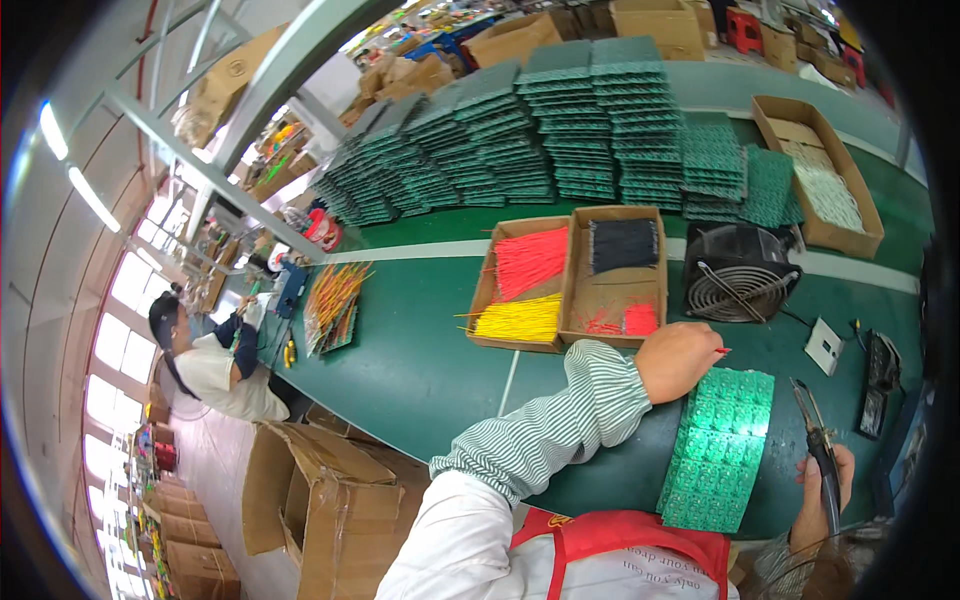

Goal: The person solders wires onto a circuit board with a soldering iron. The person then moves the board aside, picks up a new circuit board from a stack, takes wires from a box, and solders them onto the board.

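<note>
My left hand (682,362), in a striped sleeve cover, reaches across to the top edge of a green circuit board panel (718,450). Its fingers are pinched together, and a short red wire (723,351) pokes out at their tips. Low on the right, my right hand (840,478) is closed around the dark handle of a soldering iron (823,455). The iron's metal tip points up and away, just right of the panel, apart from it. Beyond my left hand is a cardboard box (612,280) with black wires and short red pieces in it.
Another box (487,262) has red and yellow wires. A black fan (740,275) stands behind the panel, near tall stacks of circuit boards (560,130). At far right are a white plate (824,346) and black holder (880,385). Someone (225,365) works at left.
</note>
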The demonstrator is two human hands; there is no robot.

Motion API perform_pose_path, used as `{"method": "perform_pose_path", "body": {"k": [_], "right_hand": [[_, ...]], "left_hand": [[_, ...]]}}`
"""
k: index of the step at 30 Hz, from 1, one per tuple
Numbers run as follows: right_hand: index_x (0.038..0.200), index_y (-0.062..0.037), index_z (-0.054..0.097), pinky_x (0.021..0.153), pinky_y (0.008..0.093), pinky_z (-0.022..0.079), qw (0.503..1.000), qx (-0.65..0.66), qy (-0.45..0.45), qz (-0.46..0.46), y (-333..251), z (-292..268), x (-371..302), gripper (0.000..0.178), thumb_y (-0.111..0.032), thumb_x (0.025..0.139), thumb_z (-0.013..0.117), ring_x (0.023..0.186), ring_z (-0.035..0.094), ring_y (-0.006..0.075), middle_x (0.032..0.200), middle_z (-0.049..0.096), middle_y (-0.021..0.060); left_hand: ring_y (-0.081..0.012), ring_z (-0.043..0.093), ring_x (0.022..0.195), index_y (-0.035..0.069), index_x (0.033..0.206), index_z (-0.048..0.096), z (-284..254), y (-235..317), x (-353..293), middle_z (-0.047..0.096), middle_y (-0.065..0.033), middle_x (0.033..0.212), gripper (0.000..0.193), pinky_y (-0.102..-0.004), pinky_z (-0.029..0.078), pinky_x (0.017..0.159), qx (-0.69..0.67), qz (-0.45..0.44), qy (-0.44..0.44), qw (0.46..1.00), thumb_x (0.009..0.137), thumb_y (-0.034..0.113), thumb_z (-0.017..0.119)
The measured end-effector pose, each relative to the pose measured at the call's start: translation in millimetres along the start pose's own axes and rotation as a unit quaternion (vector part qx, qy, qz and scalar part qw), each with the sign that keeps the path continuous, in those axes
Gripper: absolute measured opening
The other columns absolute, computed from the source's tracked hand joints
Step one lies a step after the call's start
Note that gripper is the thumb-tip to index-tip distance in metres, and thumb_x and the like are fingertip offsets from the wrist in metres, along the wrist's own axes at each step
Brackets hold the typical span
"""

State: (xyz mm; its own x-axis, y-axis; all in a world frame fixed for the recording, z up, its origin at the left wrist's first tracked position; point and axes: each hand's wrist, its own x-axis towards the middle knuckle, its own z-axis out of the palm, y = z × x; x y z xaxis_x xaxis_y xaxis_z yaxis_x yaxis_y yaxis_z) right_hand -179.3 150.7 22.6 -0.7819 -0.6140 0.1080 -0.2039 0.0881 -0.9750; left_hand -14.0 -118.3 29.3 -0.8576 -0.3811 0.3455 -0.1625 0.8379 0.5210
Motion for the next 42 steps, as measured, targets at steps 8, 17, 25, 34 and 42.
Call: {"method": "perform_pose_path", "body": {"k": [8,17,25,34,42], "right_hand": [[0.093,0.0003,0.059,0.060,0.0240,0.047,1.000,0.001,-0.004,-0.018,-23.8,8.8,-0.7,0.028,-0.009,0.073,0.075,0.066,0.059,0.0105,0.075,0.063,0.0051],[0.086,-0.0013,0.063,0.056,0.0266,0.048,0.974,-0.049,-0.107,-0.191,-46.7,7.0,16.0,0.022,-0.010,0.070,0.075,0.060,0.063,0.0170,0.074,0.066,0.0088],[0.083,-0.0021,0.062,0.050,0.0254,0.046,0.977,-0.025,-0.162,-0.137,-50.0,34.2,26.2,0.019,-0.012,0.072,0.074,0.053,0.059,0.0114,0.064,0.062,0.0051],[0.081,-0.0021,0.060,0.049,0.0249,0.044,0.981,0.000,-0.175,-0.088,-43.6,50.0,32.7,0.018,-0.012,0.072,0.073,0.051,0.056,0.0101,0.061,0.059,0.0042],[0.081,-0.0024,0.060,0.049,0.0251,0.044,0.979,-0.012,-0.174,-0.106,-42.8,50.2,37.7,0.018,-0.012,0.072,0.073,0.052,0.056,0.0101,0.060,0.059,0.0041]], "left_hand": [[-0.0327,0.064,0.082,0.002,0.096,0.065,-4.6,3.7,-11.0,0.066,-0.0156,0.090,0.017,-0.0374,0.051,0.071,-0.041,-0.064,-0.075,0.994,0.088,0.015,0.058],[-0.0273,0.061,0.067,0.001,0.088,0.066,-36.9,32.4,-11.7,0.064,-0.0128,0.077,0.011,-0.0342,0.048,0.060,-0.048,-0.096,-0.035,0.994,0.083,0.011,0.065],[-0.0245,0.058,0.063,0.000,0.086,0.065,-18.1,27.2,-21.0,0.062,-0.0118,0.076,0.013,-0.0320,0.046,0.058,-0.062,-0.114,-0.056,0.990,0.080,0.012,0.068],[-0.0235,0.057,0.062,-0.001,0.085,0.064,-17.0,22.0,-17.9,0.061,-0.0118,0.076,0.015,-0.0319,0.045,0.057,-0.075,-0.118,-0.077,0.987,0.080,0.012,0.069],[-0.0227,0.057,0.062,0.000,0.084,0.063,-16.5,21.0,-14.8,0.061,-0.0110,0.076,0.015,-0.0315,0.045,0.056,-0.084,-0.119,-0.092,0.985,0.078,0.012,0.070]]}}
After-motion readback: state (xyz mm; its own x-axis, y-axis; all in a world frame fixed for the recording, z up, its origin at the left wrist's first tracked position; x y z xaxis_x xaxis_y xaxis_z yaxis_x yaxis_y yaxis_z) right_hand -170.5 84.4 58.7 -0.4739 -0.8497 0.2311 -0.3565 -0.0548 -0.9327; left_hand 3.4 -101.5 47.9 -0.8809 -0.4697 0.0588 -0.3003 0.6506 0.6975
